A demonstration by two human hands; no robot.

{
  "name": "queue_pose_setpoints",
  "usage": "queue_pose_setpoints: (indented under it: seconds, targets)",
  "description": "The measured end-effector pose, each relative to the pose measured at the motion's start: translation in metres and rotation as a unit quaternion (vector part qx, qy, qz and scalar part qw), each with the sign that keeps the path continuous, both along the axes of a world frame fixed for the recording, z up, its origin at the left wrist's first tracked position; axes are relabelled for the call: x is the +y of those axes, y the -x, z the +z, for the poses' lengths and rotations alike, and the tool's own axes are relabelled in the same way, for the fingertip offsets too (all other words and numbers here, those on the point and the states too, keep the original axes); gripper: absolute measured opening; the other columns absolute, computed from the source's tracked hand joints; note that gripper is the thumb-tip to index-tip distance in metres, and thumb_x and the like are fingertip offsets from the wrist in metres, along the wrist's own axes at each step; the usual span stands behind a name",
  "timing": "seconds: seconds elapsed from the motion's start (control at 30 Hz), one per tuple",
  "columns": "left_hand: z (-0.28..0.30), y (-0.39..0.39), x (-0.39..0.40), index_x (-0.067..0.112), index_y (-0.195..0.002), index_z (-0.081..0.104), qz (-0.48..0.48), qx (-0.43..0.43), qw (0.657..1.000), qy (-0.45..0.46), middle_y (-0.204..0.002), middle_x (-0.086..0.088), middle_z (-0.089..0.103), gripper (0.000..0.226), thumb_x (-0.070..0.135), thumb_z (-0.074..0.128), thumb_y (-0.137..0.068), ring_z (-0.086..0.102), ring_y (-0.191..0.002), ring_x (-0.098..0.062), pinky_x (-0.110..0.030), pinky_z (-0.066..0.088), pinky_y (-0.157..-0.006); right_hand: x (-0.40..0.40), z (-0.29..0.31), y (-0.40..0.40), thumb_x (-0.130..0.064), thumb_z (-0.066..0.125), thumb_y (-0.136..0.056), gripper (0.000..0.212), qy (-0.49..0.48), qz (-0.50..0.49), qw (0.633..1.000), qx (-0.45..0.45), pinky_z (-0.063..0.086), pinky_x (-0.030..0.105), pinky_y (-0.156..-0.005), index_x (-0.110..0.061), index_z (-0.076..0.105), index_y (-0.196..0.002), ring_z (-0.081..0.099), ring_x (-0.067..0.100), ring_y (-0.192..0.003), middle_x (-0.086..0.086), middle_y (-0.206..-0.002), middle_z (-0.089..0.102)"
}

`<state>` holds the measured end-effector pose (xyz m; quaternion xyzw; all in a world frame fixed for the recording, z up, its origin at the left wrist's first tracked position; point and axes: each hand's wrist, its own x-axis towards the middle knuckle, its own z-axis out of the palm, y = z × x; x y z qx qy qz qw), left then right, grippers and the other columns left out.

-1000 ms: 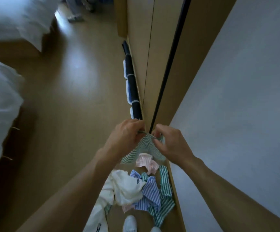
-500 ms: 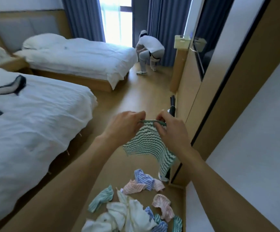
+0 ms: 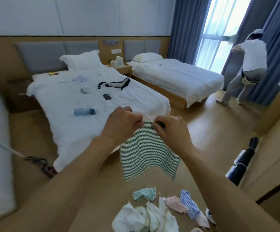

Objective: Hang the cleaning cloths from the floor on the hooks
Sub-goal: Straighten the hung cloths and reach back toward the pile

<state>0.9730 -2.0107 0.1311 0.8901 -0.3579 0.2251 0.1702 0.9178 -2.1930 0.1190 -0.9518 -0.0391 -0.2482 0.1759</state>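
One green-and-white striped cloth (image 3: 148, 152), pinched along its top edge by both hands: left hand (image 3: 121, 122) at one corner, right hand (image 3: 171, 131) at the other, fingers curled tight. Hanging in the air above floor (image 3: 208, 134). Below, heaped loose cloths (image 3: 161, 211). Behind, white bed (image 3: 89, 104) carrying blue bottle (image 3: 84, 111).

Ribbed woven cloth (image 3: 148, 153); glossy wooden floor (image 3: 208, 131)

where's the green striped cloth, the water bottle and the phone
green striped cloth (image 3: 146, 151): head view, middle of the hanging cloth
water bottle (image 3: 84, 111): head view, its clear body
phone (image 3: 107, 96): head view, its dark screen
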Motion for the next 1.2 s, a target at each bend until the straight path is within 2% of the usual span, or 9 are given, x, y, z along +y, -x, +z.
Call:
queue_pose_setpoints:
  seconds: [0.1,0.2,0.33,0.53,0.67,0.83,0.9,1.03,1.2]
  targets:
    - [0.006,0.011,0.069,0.014,-0.086,0.065,0.056,0.015,0.998,0.007,-0.077,-0.005,0.066,0.021,0.031,0.057,-0.095,0.059,-0.074,-0.024,-0.033,0.044,-0.064,0.065,0.01,-0.009,-0.032,0.06,-0.092,0.016,-0.004,0.063,0.998,-0.015,0.038,0.025,-0.06,-0.022,0.072,-0.086,0.062,0.014,-0.068,-0.006,-0.074,0.069]
    - [0.014,0.027,0.139,0.015,-0.087,0.061,0.114,0.014,0.993,0.012,-0.082,-0.002,0.065,0.022,0.033,0.053,-0.097,0.06,-0.077,-0.022,-0.04,0.05,-0.065,0.132,0.019,-0.013,-0.032,0.06,-0.092,0.017,-0.008,0.118,0.993,-0.013,0.047,0.029,-0.064,-0.022,0.073,-0.086,0.062,0.014,-0.069,-0.005,-0.074,0.07]
    - [0.024,0.054,0.235,0.014,-0.091,0.061,0.187,0.005,0.982,0.003,-0.087,-0.003,0.064,0.023,0.032,0.05,-0.099,0.059,-0.08,-0.023,-0.04,0.048,-0.067,0.23,0.031,-0.011,-0.032,0.059,-0.092,0.018,-0.004,0.183,0.983,-0.023,0.051,0.037,-0.067,-0.021,0.072,-0.088,0.061,0.017,-0.072,-0.002,-0.077,0.07]
    - [0.04,0.104,0.38,0.013,-0.088,0.059,0.276,-0.026,0.961,0.009,-0.083,-0.002,0.061,0.026,0.032,0.047,-0.1,0.056,-0.074,-0.02,-0.042,0.047,-0.067,0.38,0.049,0.004,-0.031,0.06,-0.091,0.017,-0.006,0.264,0.963,-0.051,0.049,0.031,-0.067,-0.021,0.073,-0.089,0.06,0.015,-0.076,-0.004,-0.085,0.069]
    - [0.047,0.13,0.464,0.018,-0.087,0.056,0.317,-0.045,0.947,0.0,-0.081,0.003,0.058,0.025,0.036,0.044,-0.101,0.057,-0.073,-0.019,-0.037,0.047,-0.063,0.468,0.058,0.01,-0.03,0.061,-0.091,0.017,-0.013,0.311,0.948,-0.065,0.043,0.026,-0.062,-0.021,0.073,-0.084,0.059,0.013,-0.071,-0.004,-0.08,0.07]
    - [0.058,0.153,0.553,0.021,-0.081,0.052,0.375,-0.09,0.922,-0.024,-0.076,0.005,0.056,0.023,0.035,0.049,-0.099,0.055,-0.068,-0.018,-0.033,0.042,-0.051,0.564,0.069,0.011,-0.032,0.058,-0.093,0.023,-0.019,0.376,0.924,-0.067,0.054,0.035,-0.065,-0.018,0.074,-0.087,0.061,0.014,-0.07,-0.003,-0.08,0.071]
    - [0.061,0.158,0.583,0.021,-0.082,0.054,0.401,-0.1,0.91,-0.026,-0.078,0.006,0.057,0.023,0.036,0.048,-0.098,0.055,-0.069,-0.017,-0.035,0.044,-0.052,0.599,0.073,0.008,-0.03,0.058,-0.093,0.023,-0.018,0.401,0.913,-0.076,0.053,0.036,-0.061,-0.017,0.074,-0.085,0.059,0.014,-0.066,-0.003,-0.075,0.069]
    - [0.065,0.163,0.637,0.023,-0.085,0.057,0.457,-0.106,0.883,-0.031,-0.082,0.008,0.057,0.022,0.039,0.048,-0.098,0.054,-0.073,-0.013,-0.036,0.046,-0.055,0.663,0.08,-0.007,-0.026,0.059,-0.093,0.019,-0.022,0.451,0.888,-0.085,0.042,0.026,-0.055,-0.018,0.073,-0.083,0.056,0.013,-0.063,-0.004,-0.074,0.068]
    - [0.08,0.155,0.698,0.024,-0.087,0.058,0.496,-0.089,0.863,-0.024,-0.084,0.008,0.057,0.021,0.038,0.049,-0.099,0.056,-0.076,-0.015,-0.042,0.048,-0.062,0.742,0.089,-0.035,-0.027,0.057,-0.094,0.022,-0.029,0.505,0.859,-0.082,0.05,0.035,-0.065,-0.016,0.072,-0.082,0.059,0.016,-0.069,-0.001,-0.076,0.069]
